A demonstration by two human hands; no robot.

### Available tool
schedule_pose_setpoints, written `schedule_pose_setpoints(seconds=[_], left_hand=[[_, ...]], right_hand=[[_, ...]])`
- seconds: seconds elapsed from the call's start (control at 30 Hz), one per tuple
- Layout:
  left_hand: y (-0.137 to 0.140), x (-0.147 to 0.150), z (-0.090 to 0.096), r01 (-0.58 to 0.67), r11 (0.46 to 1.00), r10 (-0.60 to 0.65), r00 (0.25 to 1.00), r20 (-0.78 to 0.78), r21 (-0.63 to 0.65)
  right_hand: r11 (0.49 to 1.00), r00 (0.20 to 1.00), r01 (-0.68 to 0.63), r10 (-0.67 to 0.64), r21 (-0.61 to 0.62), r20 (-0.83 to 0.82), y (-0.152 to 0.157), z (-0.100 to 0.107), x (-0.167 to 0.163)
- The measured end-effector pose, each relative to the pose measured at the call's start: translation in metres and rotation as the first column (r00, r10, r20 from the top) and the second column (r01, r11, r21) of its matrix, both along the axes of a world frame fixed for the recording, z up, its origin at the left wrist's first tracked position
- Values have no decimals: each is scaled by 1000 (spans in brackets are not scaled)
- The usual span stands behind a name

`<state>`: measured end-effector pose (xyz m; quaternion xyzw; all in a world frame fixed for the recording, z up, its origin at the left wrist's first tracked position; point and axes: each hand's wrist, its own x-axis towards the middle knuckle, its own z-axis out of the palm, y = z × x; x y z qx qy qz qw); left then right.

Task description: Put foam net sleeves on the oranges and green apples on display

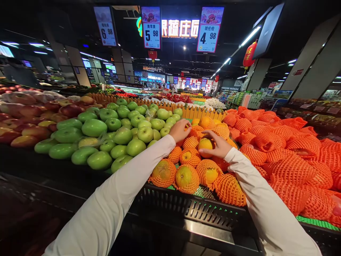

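My right hand (217,145) curves its thumb and fingers around the side of an orange (205,145) in the middle of the pile. My left hand (180,131) is bent in at the pile's left edge, beside the green apples. Its fingers are curled and partly hidden, so what they hold cannot be made out. Around both hands lie oranges in orange foam nets, among them a netted orange (186,177) near the front. The black plastic crate (186,206) runs along the front of the pile.
Green apples (123,135) are heaped left of the oranges, with red apples (32,113) farther left. More fruit in orange foam nets (293,163) fills the right side. A low yellow picket fence (197,113) stands behind the oranges. Price screens (210,30) hang overhead.
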<state>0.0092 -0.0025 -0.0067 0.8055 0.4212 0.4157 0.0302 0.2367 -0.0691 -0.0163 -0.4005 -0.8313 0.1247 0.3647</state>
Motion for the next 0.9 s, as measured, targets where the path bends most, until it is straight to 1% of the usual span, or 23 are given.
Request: schedule_pose_setpoints(seconds=[0.1,0.2,0.27,0.33,0.4,0.47,0.53,0.63,0.7,0.8,0.9], left_hand=[[2,1,1,23,999,-30,986,163,42],[2,2,1,103,984,-148,929,339,148],[-1,4,1,170,960,-245,897,367,224],[-4,6,1,231,929,-322,891,321,290],[-8,7,2,270,898,-362,902,235,349],[-11,6,4,274,882,-351,925,147,383],[-11,4,6,231,893,-291,951,105,386],[-7,2,6,136,927,-185,977,110,348],[-4,1,4,117,943,-155,982,103,311],[-2,1,1,168,954,-182,983,37,249],[-6,2,1,250,951,-254,967,-3,179]], right_hand=[[993,982,110,-102,41,-162,2,1,-1],[972,922,233,-206,45,-327,6,4,1],[972,875,236,-214,-4,-435,8,4,2],[981,837,182,-190,-68,-513,11,3,1],[987,826,117,-159,-112,-540,13,1,-1],[991,833,68,-120,-114,-540,15,-2,-4],[995,828,65,-98,-78,-551,16,-2,-4],[991,783,131,-109,-9,-612,14,2,-1],[986,751,164,-107,27,-651,12,6,2],[980,734,180,-77,84,-675,9,10,2],[975,769,162,-30,149,-638,6,10,0]])
